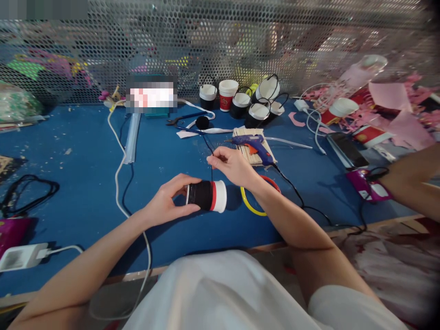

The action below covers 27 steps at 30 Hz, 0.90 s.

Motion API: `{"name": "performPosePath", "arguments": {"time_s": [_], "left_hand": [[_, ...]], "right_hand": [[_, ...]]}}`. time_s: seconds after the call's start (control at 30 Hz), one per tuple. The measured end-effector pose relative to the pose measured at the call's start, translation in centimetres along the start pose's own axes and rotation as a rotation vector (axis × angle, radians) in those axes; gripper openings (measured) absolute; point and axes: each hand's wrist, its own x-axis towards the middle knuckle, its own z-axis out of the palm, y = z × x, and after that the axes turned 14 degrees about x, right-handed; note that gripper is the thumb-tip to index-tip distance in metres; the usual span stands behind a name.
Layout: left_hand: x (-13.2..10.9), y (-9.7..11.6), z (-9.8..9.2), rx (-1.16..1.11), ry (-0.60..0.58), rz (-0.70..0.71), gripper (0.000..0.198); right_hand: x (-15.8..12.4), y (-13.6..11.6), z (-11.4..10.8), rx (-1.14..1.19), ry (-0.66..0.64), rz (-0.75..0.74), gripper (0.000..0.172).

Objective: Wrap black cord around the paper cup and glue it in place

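Both your hands are on the job: your left hand [168, 199] grips the cup [206, 195] lying on its side, long axis running left-right between them, while your right hand [231, 164], just above-right, pinches the black cord [210, 156] rising from it

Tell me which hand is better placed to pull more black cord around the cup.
Probably the right hand: its fingers already pinch the black cord, while the left hand grips the cup lying sideways.

A box [151, 97] at the back is blurred out. The yellow ring [250, 205] runs under the right forearm, perhaps touching it. Another person's arm [412, 181] leaves the right edge.
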Motion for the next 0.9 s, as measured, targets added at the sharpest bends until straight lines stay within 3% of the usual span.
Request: {"name": "performPosePath", "arguments": {"time_s": [0.37,0.9], "left_hand": [[0.18,-0.1,-0.37,0.211,0.073,0.185,0.053],[-0.05,-0.27,-0.06,0.411,0.113,0.305,0.048]], "right_hand": [[-0.22,0.06,0.24,-0.063,-0.139,0.104,0.029],[-0.35,-0.22,-0.13,-0.156,-0.235,0.066,0.03]]}}
